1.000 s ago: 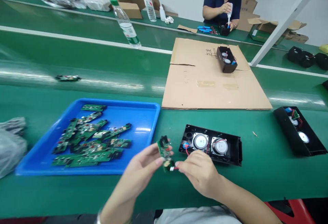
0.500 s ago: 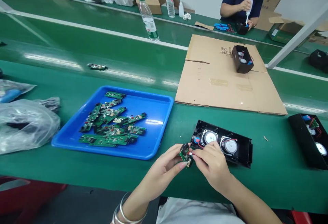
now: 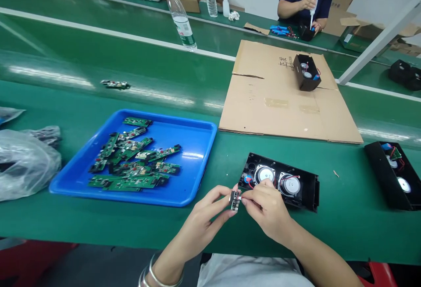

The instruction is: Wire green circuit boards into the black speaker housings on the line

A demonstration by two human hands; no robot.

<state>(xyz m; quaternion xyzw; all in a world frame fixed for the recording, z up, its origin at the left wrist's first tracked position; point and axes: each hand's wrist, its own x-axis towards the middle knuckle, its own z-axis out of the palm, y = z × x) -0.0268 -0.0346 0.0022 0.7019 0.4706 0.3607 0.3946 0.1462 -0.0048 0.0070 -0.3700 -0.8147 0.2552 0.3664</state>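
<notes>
In front of me my left hand [image 3: 210, 212] grips a small green circuit board [image 3: 234, 200] between thumb and fingers, its edge turned up toward me. My right hand [image 3: 268, 208] pinches a small white plug [image 3: 240, 198] at the board's right side; whether the plug is fully seated I cannot tell. Just beyond my hands lies an open black speaker housing [image 3: 309, 195]. Two round speakers, one of them the right speaker [image 3: 290, 184], sit in it, with red wires and a blue part [image 3: 247, 179] at its left end. My right fingers partly cover the housing's near edge.
A blue tray [image 3: 194, 186] with several circuit boards stands on the left, beside a plastic bag [image 3: 29, 164]. Another black housing [image 3: 391, 182] is at right. A cardboard sheet [image 3: 289, 116] carries a third housing [image 3: 307, 73]. Across the bench a person [image 3: 301, 4] holds a white bottle.
The circuit board has turned in my left hand, so its narrow edge now shows rather than its green face. My right hand keeps its pinch on the plug. The whole view has shifted slightly.
</notes>
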